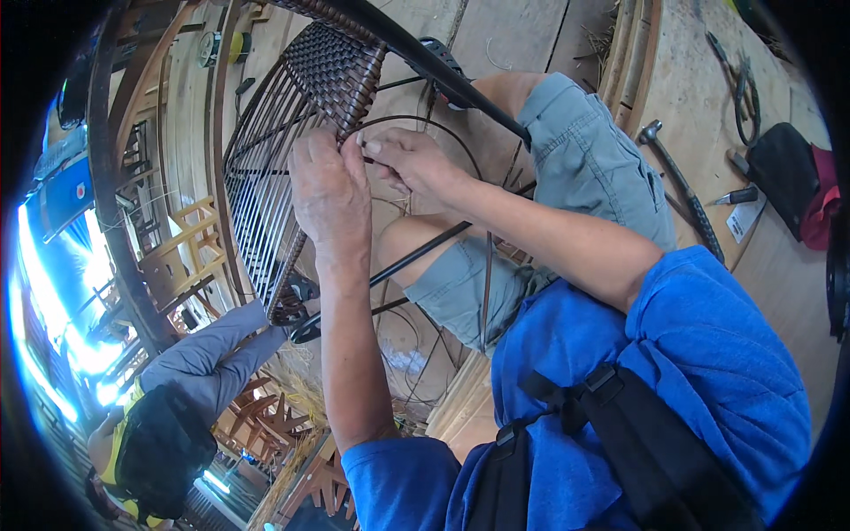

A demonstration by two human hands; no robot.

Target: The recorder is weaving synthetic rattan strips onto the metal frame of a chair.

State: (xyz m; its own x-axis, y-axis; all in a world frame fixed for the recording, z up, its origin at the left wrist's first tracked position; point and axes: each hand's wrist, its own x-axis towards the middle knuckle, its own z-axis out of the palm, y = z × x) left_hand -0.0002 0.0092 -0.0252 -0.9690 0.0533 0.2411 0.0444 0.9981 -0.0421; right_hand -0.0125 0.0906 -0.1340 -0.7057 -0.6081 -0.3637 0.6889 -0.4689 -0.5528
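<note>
A dark brown chair stands tilted in front of me, with a tight weave over part of its frame and bare parallel strands stretched across the rest. My left hand is closed at the lower edge of the weave, its thumb and fingers pinching there. Close by, my right hand is closed too, thumb against forefinger, on a thin brown weaving strand. That weaving strand loops out from between my hands and hangs down past my knee. The fingertips partly hide where it meets the frame.
On boards at right lie a hammer, pliers, a knife and a black pouch. Black frame bars cross between my legs. Loose strands lie on the floor. Another person is at lower left.
</note>
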